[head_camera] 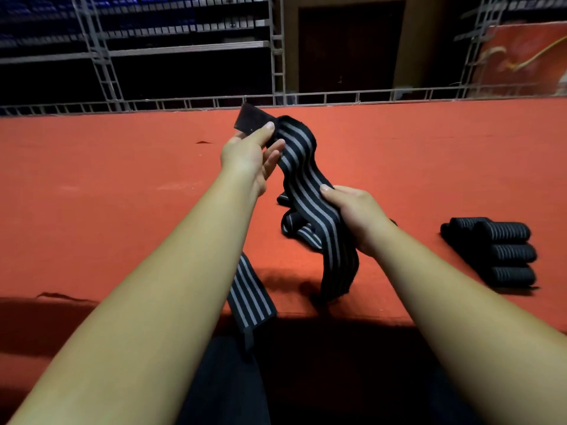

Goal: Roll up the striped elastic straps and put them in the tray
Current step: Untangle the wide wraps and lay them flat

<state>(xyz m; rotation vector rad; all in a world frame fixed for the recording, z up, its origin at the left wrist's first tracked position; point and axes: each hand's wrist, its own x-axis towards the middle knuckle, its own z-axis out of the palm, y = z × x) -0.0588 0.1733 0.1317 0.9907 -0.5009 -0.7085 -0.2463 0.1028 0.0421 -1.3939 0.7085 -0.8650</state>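
A black strap with grey stripes (302,167) is held up in the air above the red table (107,185). My left hand (250,157) pinches its top end by the plain black tab. My right hand (357,214) grips the strap lower down, and the rest hangs from it toward the table. More of the striped strap (297,230) lies in loose folds on the table behind my right hand. Another striped length (250,297) hangs over the near table edge. Several rolled straps (503,251) lie packed together on the right; I cannot make out a tray around them.
The red-covered table stretches far to the left and back. Metal truss railing (276,99) runs along its far edge, with dark racks and a doorway behind. My dark-clothed lap lies below the near table edge.
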